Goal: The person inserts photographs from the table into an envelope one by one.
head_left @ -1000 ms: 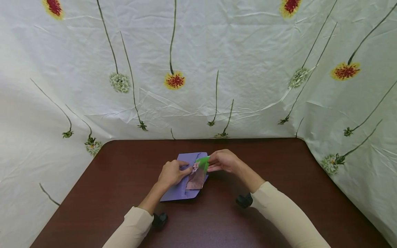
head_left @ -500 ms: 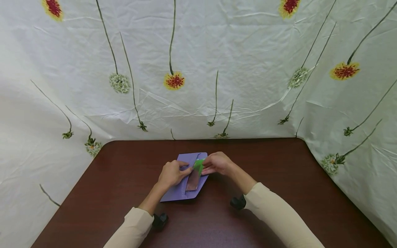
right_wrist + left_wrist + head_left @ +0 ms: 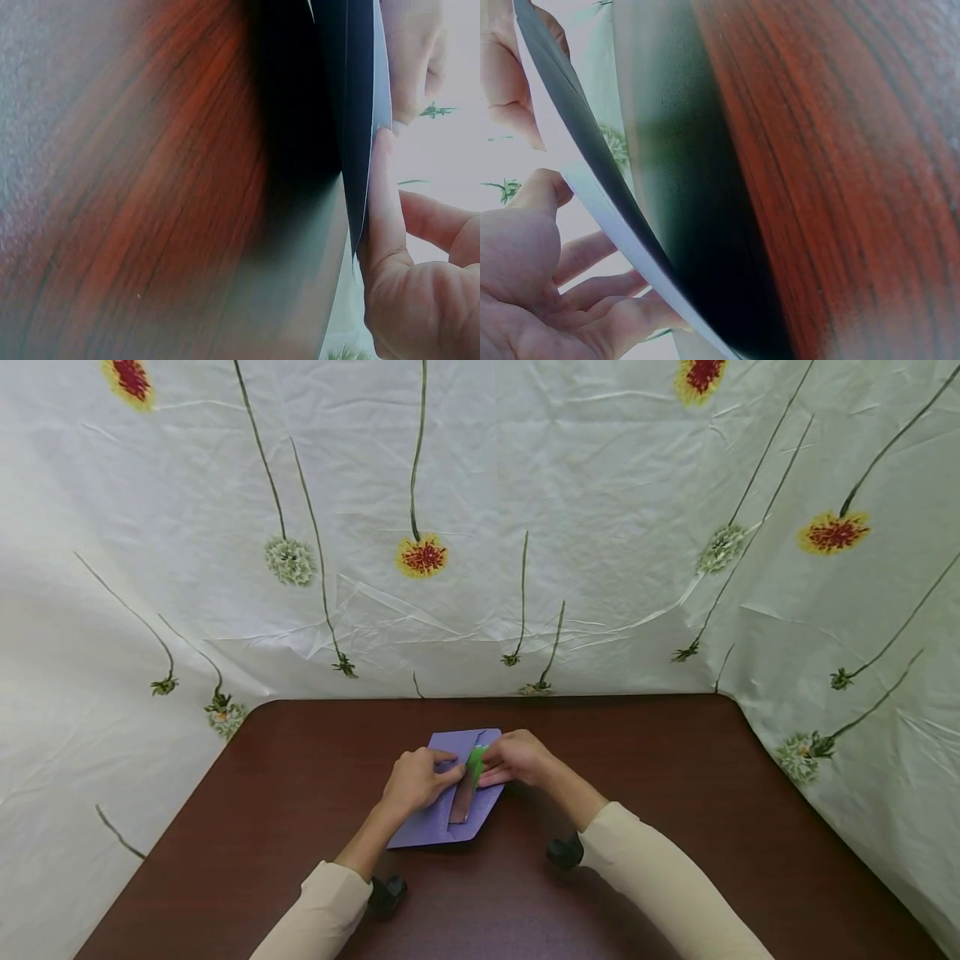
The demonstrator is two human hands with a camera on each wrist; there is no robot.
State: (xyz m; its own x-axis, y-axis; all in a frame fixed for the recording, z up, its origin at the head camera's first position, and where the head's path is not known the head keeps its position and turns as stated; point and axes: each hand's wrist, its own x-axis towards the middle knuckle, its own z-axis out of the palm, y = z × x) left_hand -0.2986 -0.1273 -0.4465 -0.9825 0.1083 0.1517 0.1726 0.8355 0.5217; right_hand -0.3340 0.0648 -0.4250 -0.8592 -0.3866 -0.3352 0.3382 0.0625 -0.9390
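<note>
A purple envelope (image 3: 422,828) lies at a slant near the middle of the table, its mouth towards the right. From that mouth sticks a narrow strip of a picture card (image 3: 462,802), green at the far end and brownish pink nearer; the rest is hidden inside. My left hand (image 3: 414,781) holds the envelope beside its mouth, thumb and forefinger over the top. My right hand (image 3: 519,757) pinches the card at its green end. In the left wrist view the envelope (image 3: 604,199) appears edge-on beside the left palm; the right wrist view shows the right thumb (image 3: 385,195) along its edge.
The dark reddish-brown table (image 3: 300,743) has rounded far corners. A white cloth (image 3: 480,477) printed with flowers hangs behind it and at both sides. Black wrist cameras (image 3: 387,895) sit at both sleeves.
My right hand has moved left, and the card has slid deeper into the envelope, with only a narrow strip showing now. The left hand and envelope have stayed in place.
</note>
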